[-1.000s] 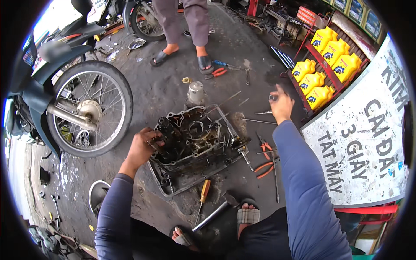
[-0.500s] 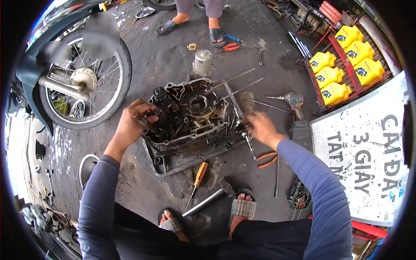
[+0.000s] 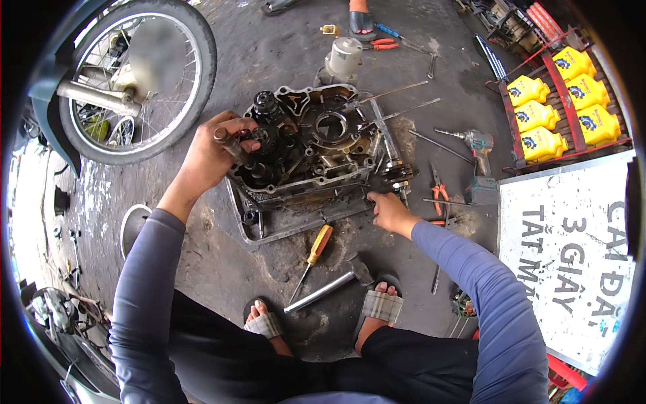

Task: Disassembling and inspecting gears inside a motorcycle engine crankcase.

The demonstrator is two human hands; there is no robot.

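Observation:
An oily, opened engine crankcase (image 3: 316,188) lies tilted in a shallow metal tray (image 3: 282,234). My left hand (image 3: 217,151) is closed at the case's left side, thumb and fingers around a dark gear shaft (image 3: 232,145) whose rounded end points up toward me. Beside the tray's right end, my right hand (image 3: 391,214) is pinched low near the corner; whatever its fingertips hold is too small and dark to name. Just beyond that hand is a shaft with gears (image 3: 397,175), apart from the palm.
Nearer me lie a yellow-handled screwdriver (image 3: 320,246) and a hammer (image 3: 330,289). Pliers (image 3: 439,192) and a cordless driver (image 3: 479,151) are at right. Behind the case stands a metal cylinder (image 3: 345,59). A motorcycle wheel (image 3: 202,74) stands left; yellow bottles (image 3: 538,114) sit right.
My right hand has left the geared shaft and moved nearer me, down to the tray's right corner. My left hand keeps its grip. The whole view has shifted, with the engine higher in it.

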